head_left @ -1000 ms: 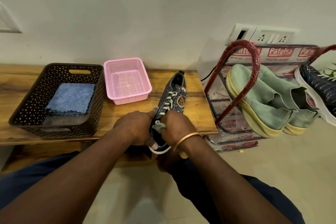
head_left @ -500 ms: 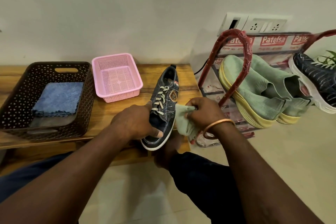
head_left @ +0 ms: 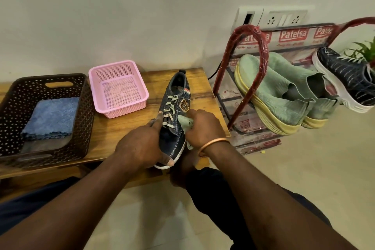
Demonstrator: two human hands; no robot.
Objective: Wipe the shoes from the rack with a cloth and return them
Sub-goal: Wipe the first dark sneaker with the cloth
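Left hand (head_left: 142, 148) clasps the toe of the dark denim sneaker (head_left: 173, 138), thumb on its white sole rim; right hand (head_left: 203, 128) bunches a pale green cloth (head_left: 185, 122) against its side. The sneaker's heel rests on the wooden bench (head_left: 199, 87), toe overhanging. It looks light, the upper soft and yielding, so the stiff rubber sole seems the firmest hold. Cream laces (head_left: 168, 107) and an oval badge (head_left: 184, 105) mark it.

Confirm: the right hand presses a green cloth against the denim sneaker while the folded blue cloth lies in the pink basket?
Wrong basket: the head view shows the folded blue cloth in the dark brown basket; the right hand does press the green cloth against the denim sneaker.
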